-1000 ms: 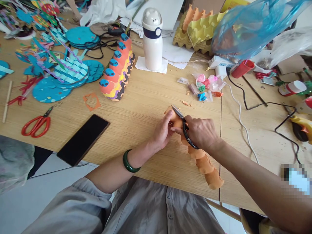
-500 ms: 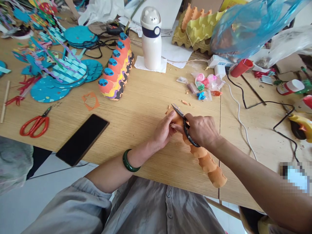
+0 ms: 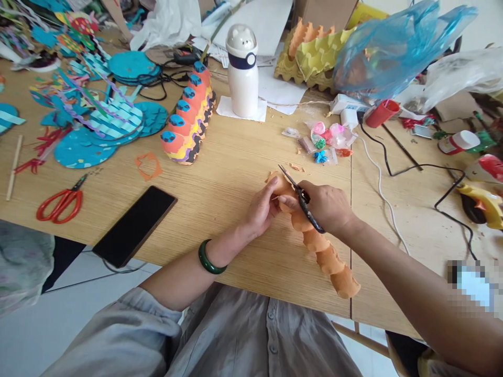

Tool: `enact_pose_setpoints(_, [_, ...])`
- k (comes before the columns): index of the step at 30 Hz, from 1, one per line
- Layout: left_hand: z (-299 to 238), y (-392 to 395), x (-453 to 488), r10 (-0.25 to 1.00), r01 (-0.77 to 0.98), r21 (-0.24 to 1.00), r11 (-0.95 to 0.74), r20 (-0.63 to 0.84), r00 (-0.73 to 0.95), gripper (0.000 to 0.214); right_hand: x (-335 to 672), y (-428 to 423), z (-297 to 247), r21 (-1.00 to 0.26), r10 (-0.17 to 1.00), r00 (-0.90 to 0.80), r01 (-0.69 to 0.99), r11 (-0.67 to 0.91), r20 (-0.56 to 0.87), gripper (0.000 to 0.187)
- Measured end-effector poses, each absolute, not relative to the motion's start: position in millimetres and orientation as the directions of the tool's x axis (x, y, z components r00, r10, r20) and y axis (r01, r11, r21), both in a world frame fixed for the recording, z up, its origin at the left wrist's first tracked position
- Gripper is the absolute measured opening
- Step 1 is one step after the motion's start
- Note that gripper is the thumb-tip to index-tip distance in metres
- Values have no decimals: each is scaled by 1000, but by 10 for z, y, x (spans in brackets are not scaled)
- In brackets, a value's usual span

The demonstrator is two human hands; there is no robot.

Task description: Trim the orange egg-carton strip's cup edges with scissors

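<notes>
Head view: left hand (image 3: 261, 209) pinches the end of the orange carton strip (image 3: 330, 262), probably light and crushable, while right hand (image 3: 328, 207) grips black scissors (image 3: 301, 199).

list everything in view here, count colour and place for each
orange cup strip: one, orange, near edge, between the hands
small scissors: one, dark, in the right hand
red scissors: one, red, left side
phone: one, black, near edge, left
bottle: one, white with dark band, far centre
painted caterpillar: one, orange-yellow with blue spots, left of bottle
paper discs: several, teal, far left
egg trays: a few, yellow and orange, right of bottle
plastic bag: one, blue, far right
glue gun: one, yellow, right edge
table: one, light wood
bangle: one, green, left wrist
left hand: one, bare, holding the strip's far end
right hand: one, bare, gripping the small scissors
</notes>
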State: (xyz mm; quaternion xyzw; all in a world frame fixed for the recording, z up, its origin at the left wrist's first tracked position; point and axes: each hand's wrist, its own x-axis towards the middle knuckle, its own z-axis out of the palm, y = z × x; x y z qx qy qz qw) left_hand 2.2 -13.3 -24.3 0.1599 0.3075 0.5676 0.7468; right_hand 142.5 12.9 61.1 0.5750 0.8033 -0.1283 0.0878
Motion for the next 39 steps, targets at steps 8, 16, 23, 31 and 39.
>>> enact_pose_setpoints(8, [-166,-44,-49,930,-772,576,270,-363,55,36,1678,239,610,-795,839,-277,547,-263,-468,71])
enact_pose_setpoints(16, [-45,10,-131,911,-768,596,234,-411,-41,26,1851,209,375,-804,786,-236,356,-477,-571,63])
enact_pose_setpoints(23, [385,343,-229,923,-580,733,356,-373,96,28,1812,120,149,-822,748,-348,164,-546,-566,62])
enact_pose_setpoints(31, [690,866,-158,940,-260,926,275,-202,273,31,1849,49,30,-804,765,-469,-171,-570,-442,61])
enact_pose_setpoints(39, [769,959,0,870,105,985,136,-170,463,33,2093,69,-135,-681,735,-547,-358,-639,-401,54])
